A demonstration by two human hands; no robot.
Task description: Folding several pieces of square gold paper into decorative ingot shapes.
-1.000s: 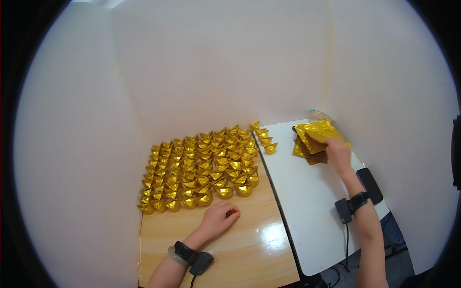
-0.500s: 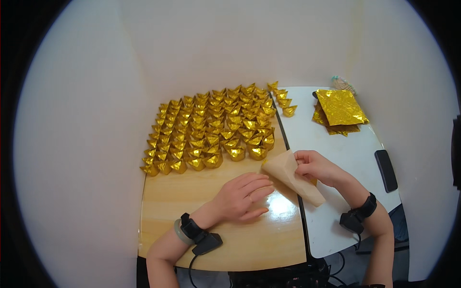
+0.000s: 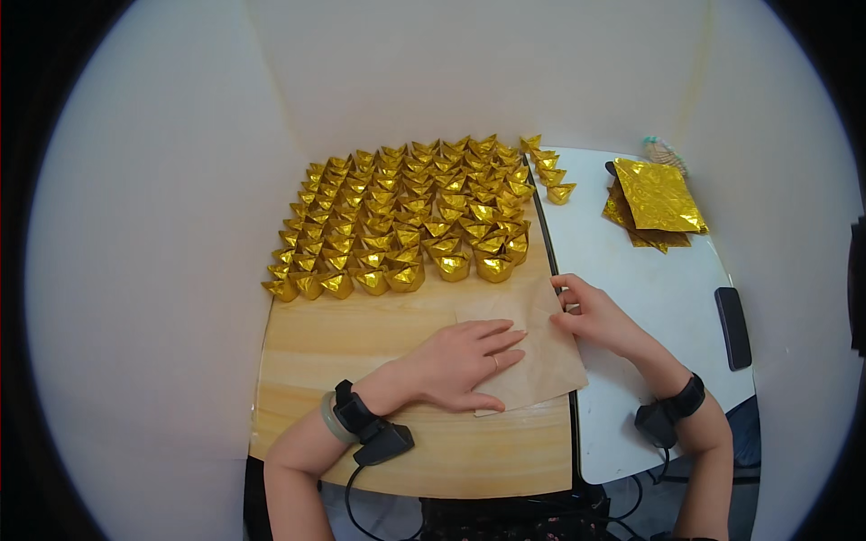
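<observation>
Tan paper sheet (image 3: 528,352) flat on wooden desk (image 3: 361,451), pressed by left hand (image 3: 460,365), grip wide, palm down; right hand (image 3: 595,316) pinching its right edge. Beyond, rows of gold foil ingots (image 3: 406,216); stacked gold foil sheets (image 3: 657,200) on white desk (image 3: 649,288).

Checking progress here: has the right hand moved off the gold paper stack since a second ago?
Yes. The right hand left the gold stack and came toward the person, onto the tan sheet by the table seam.
</observation>
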